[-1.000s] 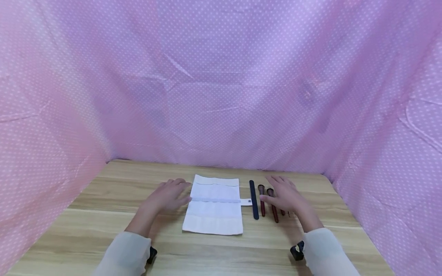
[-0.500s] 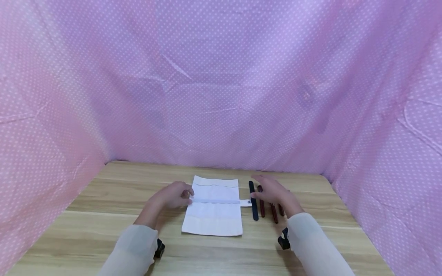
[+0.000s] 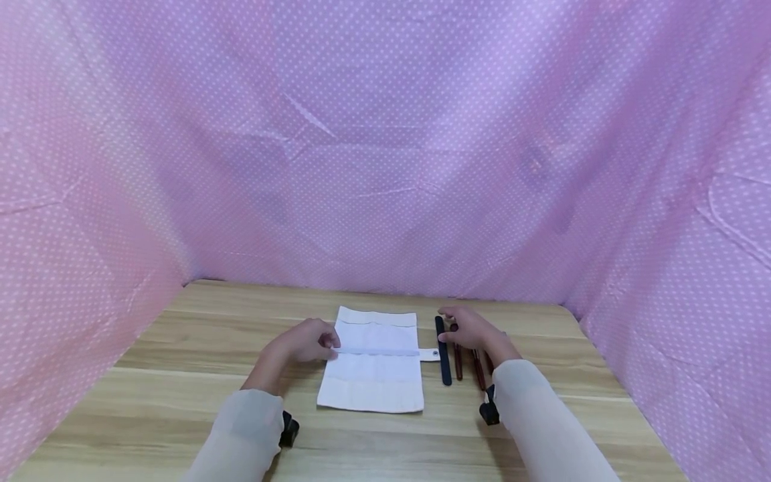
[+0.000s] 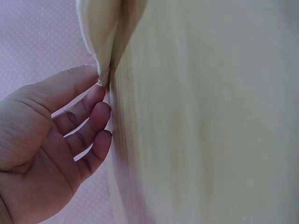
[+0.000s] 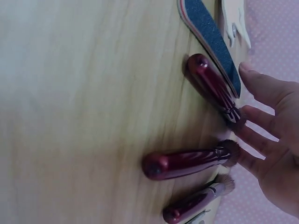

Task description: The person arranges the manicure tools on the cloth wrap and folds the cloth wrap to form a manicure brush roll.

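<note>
A white fabric brush roll [image 3: 375,383] with rows of pockets lies spread flat, its snap strap [image 3: 429,355] pointing right. My left hand [image 3: 306,340] pinches its left edge; in the left wrist view the thumb and index finger meet at the cloth [image 4: 99,32]. Over the dark nail file [image 3: 445,368] is my right hand [image 3: 472,329], thumb near the file and fingers loosely bent. In the right wrist view the file [image 5: 210,39] lies beside a makeup brush [image 5: 212,86] with a dark red handle, and the fingertips overlap the bristle ends.
Two more red-handled brushes, a thick one [image 5: 184,163] and a slimmer one [image 5: 196,203], lie farther right, with part of a small metallic item [image 5: 202,217] beside them. Pink dotted cloth [image 3: 385,167] hangs around the wooden table [image 3: 361,448] at the back and sides.
My left hand has moved right onto the roll's edge, its fingers curling in. My right hand has moved left from above the brushes to the nail file. The roll stays flat.
</note>
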The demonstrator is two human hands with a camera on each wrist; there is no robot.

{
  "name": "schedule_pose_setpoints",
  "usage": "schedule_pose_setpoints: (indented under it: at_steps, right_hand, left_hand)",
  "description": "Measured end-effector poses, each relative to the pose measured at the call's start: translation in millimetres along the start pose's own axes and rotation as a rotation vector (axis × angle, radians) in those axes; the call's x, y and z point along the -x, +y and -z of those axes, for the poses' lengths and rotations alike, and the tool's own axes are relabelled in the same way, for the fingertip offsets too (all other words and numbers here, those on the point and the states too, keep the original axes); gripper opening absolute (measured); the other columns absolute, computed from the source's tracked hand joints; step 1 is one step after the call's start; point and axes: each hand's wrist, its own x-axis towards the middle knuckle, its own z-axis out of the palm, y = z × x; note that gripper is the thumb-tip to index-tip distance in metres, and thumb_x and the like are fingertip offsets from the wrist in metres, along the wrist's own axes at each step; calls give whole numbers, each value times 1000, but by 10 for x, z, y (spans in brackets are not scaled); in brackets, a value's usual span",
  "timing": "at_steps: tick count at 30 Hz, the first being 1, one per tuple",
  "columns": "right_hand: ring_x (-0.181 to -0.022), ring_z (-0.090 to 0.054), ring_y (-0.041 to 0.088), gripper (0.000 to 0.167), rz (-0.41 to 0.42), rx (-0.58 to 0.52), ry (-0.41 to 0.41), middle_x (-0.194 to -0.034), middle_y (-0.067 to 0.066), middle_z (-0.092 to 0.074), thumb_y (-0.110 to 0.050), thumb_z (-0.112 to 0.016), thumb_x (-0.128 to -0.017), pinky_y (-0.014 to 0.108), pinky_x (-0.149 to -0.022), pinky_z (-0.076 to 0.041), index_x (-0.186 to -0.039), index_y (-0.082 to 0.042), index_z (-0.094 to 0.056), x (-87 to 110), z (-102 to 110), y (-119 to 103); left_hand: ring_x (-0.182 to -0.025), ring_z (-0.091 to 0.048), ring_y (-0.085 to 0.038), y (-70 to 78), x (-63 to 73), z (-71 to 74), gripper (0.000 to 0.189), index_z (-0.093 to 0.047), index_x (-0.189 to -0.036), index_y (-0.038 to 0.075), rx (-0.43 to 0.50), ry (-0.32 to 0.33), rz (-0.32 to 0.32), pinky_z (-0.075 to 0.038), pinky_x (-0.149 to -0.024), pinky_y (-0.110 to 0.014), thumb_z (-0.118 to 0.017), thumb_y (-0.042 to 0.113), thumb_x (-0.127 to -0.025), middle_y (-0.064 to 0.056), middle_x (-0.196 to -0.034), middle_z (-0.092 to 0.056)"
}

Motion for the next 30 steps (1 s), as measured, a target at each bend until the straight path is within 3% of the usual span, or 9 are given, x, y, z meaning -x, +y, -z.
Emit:
schedule_pose_setpoints:
  at_steps: [6,13,18,22,30]
  right_hand:
    - [-118,-61,34,59,6,-14,-8,-129,21,-64,-19,-77,-93,52,-102,-48,-145,0,-53,-54,-13,38]
    - [-124,-58,38,62,14,-6,-22,-135,24,-61,-18,-76,-94,53,-105,-46,-147,2,-50,-98,-23,69]
    - [-136,-46,44,64,25,71,-55,-146,27,-50,-21,-74,-96,57,-111,-38,-150,1,-47,-121,-38,55]
    - [-141,-36,48,64,-15,72,-79,-152,28,-42,-22,-73,-96,62,-113,-33,-151,-2,-46,-126,-41,32]
    - [-141,-34,48,64,-70,39,-104,-153,26,-39,-23,-72,-97,63,-111,-34,-153,-8,-46,-121,-31,24]
  left_hand:
    - [-78,-53,-13,-53,4,-13,11,-70,-93,11,79,-9,-1,-45,-73,-30,-79,8,-88,3,-82,-60]
    - [-79,-53,-14,-84,27,-46,9,-69,-95,7,152,-8,-15,-45,-72,-28,-77,7,-90,2,-83,-60]
    - [-79,-54,-14,-135,41,-105,7,-70,-95,7,188,28,1,-45,-72,-27,-76,8,-91,2,-83,-61]
    - [-80,-54,-12,-165,50,-150,6,-71,-95,7,212,61,0,-46,-73,-27,-75,8,-91,1,-84,-62]
    - [-80,-53,-14,-168,95,-204,7,-72,-96,5,235,106,21,-44,-73,-27,-73,12,-94,2,-85,-64]
